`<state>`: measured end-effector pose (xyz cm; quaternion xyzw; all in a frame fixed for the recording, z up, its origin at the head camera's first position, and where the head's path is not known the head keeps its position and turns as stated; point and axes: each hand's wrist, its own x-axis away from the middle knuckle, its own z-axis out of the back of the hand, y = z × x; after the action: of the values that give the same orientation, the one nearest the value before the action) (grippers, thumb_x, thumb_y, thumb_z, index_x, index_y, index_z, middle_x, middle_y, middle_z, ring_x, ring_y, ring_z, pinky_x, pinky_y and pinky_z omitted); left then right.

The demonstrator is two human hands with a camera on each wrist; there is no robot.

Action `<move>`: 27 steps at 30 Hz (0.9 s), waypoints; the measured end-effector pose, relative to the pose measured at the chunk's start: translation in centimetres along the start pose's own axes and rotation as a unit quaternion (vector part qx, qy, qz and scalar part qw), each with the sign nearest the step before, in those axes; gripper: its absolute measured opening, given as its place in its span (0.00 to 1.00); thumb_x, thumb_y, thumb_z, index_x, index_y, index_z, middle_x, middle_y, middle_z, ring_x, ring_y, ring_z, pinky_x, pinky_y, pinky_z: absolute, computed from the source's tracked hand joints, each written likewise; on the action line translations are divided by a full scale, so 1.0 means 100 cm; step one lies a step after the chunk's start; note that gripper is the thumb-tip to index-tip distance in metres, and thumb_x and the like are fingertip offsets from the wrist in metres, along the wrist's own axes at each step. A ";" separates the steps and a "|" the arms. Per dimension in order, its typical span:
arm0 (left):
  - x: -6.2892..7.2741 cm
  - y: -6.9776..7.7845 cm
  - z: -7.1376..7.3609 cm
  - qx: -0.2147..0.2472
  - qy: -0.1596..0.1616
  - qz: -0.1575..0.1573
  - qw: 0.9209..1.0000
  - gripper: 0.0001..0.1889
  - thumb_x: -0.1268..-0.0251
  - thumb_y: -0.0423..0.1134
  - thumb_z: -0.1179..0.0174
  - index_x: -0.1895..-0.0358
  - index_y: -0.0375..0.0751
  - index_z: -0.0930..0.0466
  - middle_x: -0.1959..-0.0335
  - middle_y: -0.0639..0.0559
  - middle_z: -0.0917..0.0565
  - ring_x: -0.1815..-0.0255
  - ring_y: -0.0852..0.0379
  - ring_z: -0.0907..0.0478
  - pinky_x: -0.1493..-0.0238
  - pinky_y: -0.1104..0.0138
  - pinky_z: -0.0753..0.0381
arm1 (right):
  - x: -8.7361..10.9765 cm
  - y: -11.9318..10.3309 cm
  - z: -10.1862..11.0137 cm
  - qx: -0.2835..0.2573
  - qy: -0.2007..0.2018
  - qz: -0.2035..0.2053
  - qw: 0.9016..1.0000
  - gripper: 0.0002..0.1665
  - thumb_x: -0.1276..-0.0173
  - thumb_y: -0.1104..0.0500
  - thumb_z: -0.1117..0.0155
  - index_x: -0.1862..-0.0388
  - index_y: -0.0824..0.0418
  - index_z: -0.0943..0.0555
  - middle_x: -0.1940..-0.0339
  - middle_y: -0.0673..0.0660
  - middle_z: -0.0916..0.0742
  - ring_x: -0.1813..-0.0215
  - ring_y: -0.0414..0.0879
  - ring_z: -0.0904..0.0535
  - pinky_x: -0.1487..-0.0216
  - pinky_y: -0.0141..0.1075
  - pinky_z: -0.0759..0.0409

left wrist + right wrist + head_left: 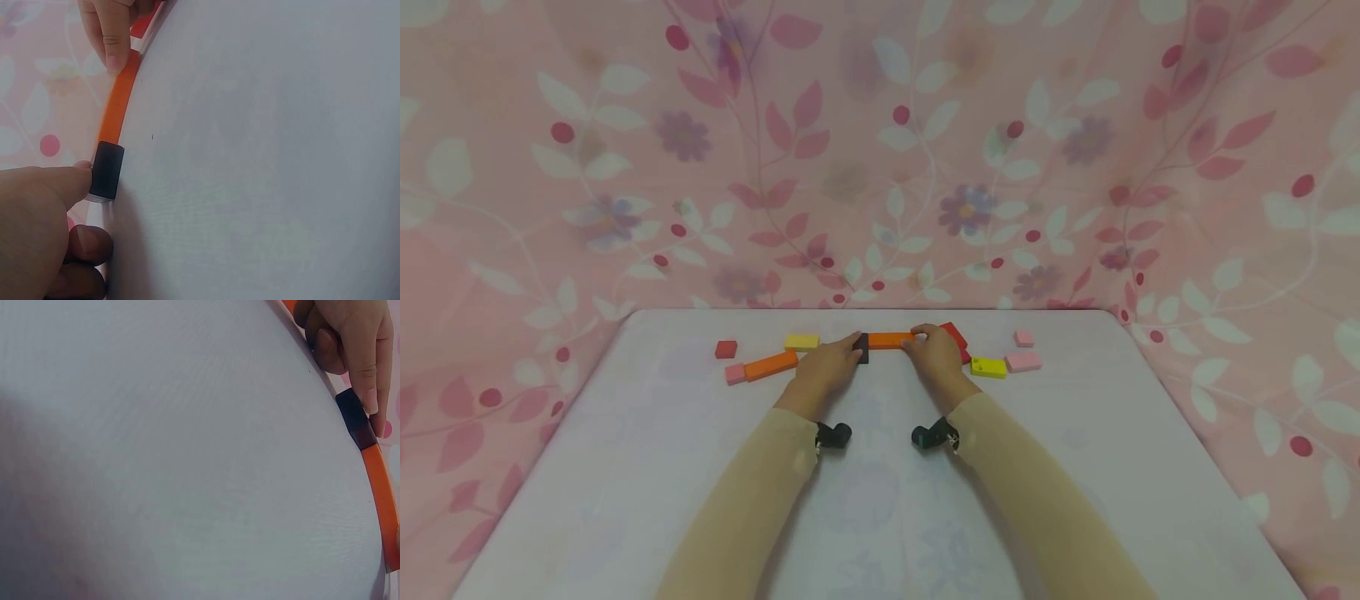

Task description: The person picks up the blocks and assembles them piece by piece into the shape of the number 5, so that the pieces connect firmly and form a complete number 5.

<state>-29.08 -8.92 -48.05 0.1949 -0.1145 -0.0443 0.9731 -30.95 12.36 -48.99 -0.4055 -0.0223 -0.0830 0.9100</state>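
A black block (863,350) stands at the left end of a long orange block (889,341) near the table's far edge. My left hand (826,367) pinches the black block between thumb and finger, as the left wrist view shows, where the black block (107,170) meets the orange one (119,103) end on. At the orange block's right end, my right hand (942,358) grips it with thumb and fingertips. Only a sliver of that hand enters the right wrist view. Red blocks (953,335) lie just behind the right hand, which partly covers them.
Left of the hands lie a yellow block (802,342), another orange block (771,366), a pink block (735,374) and a red block (726,349). A bright yellow block (988,367) and pink blocks (1023,362) lie to the right. Floral cloth (880,167) rises behind the table.
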 end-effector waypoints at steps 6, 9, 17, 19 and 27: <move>-0.001 0.000 -0.001 0.003 0.003 0.000 1.000 0.28 0.21 0.59 0.56 0.22 0.66 0.41 0.29 0.47 0.28 0.33 0.39 0.28 0.38 0.42 0.31 | 0.000 -0.001 0.000 -0.007 0.000 -0.002 1.000 0.25 0.32 0.43 0.32 0.40 0.50 0.19 0.41 0.55 0.18 0.45 0.52 0.22 0.43 0.48 0.22; -0.002 0.000 0.000 0.003 0.004 -0.001 1.000 0.27 0.21 0.59 0.56 0.22 0.66 0.41 0.29 0.47 0.27 0.33 0.39 0.28 0.38 0.42 0.30 | 0.000 -0.001 0.000 -0.007 -0.001 -0.005 1.000 0.25 0.32 0.43 0.32 0.39 0.49 0.19 0.41 0.54 0.18 0.45 0.52 0.23 0.43 0.47 0.22; -0.003 -0.002 -0.001 0.000 0.001 -0.001 1.000 0.28 0.22 0.60 0.56 0.22 0.67 0.42 0.29 0.48 0.28 0.32 0.40 0.29 0.35 0.42 0.33 | -0.001 0.000 -0.001 -0.001 -0.003 -0.007 1.000 0.25 0.32 0.43 0.31 0.40 0.49 0.19 0.40 0.54 0.18 0.43 0.52 0.23 0.42 0.48 0.23; -0.004 -0.002 -0.002 0.001 0.003 -0.002 1.000 0.28 0.22 0.60 0.56 0.22 0.67 0.42 0.29 0.48 0.28 0.32 0.40 0.29 0.36 0.42 0.32 | -0.001 0.000 0.000 -0.004 -0.006 -0.007 1.000 0.25 0.32 0.43 0.31 0.39 0.49 0.19 0.39 0.54 0.19 0.42 0.53 0.24 0.40 0.50 0.24; -0.002 -0.001 0.000 0.000 0.010 -0.009 1.000 0.27 0.21 0.58 0.57 0.22 0.66 0.41 0.29 0.47 0.27 0.33 0.38 0.28 0.39 0.42 0.29 | -0.001 0.000 0.000 0.001 0.000 0.009 1.000 0.24 0.31 0.44 0.32 0.40 0.50 0.19 0.37 0.54 0.19 0.39 0.54 0.25 0.38 0.52 0.27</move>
<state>-29.26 -8.99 -48.15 0.1966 -0.1030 -0.0508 0.9737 -31.02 12.35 -48.96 -0.4046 -0.0194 -0.0750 0.9112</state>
